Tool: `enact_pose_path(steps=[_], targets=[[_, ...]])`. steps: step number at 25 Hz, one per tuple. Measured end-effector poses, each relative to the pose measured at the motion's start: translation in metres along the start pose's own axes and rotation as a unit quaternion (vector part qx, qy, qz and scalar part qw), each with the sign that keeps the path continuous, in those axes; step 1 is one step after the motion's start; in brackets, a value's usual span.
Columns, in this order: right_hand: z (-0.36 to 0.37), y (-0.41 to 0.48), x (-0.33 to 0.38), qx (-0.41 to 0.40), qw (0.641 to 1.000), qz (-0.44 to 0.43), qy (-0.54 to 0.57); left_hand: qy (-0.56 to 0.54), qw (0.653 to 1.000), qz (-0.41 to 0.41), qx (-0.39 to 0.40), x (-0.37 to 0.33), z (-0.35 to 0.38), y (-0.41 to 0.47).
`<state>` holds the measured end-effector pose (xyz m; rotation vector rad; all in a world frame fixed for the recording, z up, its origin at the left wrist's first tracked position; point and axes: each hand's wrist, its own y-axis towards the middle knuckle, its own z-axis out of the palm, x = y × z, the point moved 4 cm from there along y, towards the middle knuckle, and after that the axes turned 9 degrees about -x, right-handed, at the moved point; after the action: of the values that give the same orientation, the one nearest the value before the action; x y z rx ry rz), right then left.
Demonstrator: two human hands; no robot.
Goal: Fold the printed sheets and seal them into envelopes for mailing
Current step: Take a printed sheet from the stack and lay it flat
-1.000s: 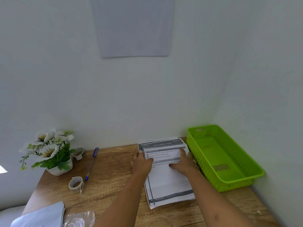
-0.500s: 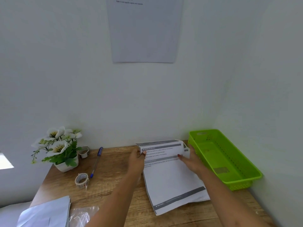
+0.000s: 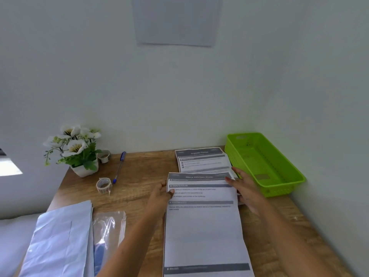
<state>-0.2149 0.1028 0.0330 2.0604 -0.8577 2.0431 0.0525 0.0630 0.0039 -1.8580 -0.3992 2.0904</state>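
Observation:
A printed sheet with grey bars lies lengthwise on the wooden desk, unfolded. My left hand pinches its upper left edge, thumb on the print. My right hand grips the upper right edge. Behind it, a stack of more printed sheets rests near the wall. A pile of pale blue envelopes sits at the front left corner.
A green plastic basket stands at the right by the wall. A tape roll, a blue pen, a small cup and a white flower pot sit at the back left. A clear plastic bag lies beside the envelopes.
Both hands have drawn the top sheet off the stack and toward me. The sheet beneath is now uncovered at the back.

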Motion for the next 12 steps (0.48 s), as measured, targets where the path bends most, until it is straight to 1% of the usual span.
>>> enact_pose_path(steps=[4, 6, 9, 10, 12], targets=[[-0.002, -0.011, -0.023, 0.051, 0.998, -0.034, 0.002, -0.012, 1.0, 0.014, -0.023, 0.02, -0.004, -0.02], [-0.001, -0.018, -0.03, 0.065, 0.996, -0.058, -0.026, -0.011, 0.999, 0.027, -0.034, 0.022, -0.003, -0.031], [-0.001, -0.026, -0.039, 0.062, 0.986, -0.116, -0.1, 0.033, 0.995, 0.089, -0.037, 0.028, -0.002, -0.04], [-0.003, -0.025, -0.044, 0.065, 0.983, -0.136, -0.105, 0.044, 0.992, 0.11, -0.053, 0.032, 0.0, -0.04], [-0.01, -0.021, -0.053, 0.061, 0.982, -0.16, -0.083, 0.054, 0.984, 0.144, -0.087, 0.038, 0.0, -0.039]])
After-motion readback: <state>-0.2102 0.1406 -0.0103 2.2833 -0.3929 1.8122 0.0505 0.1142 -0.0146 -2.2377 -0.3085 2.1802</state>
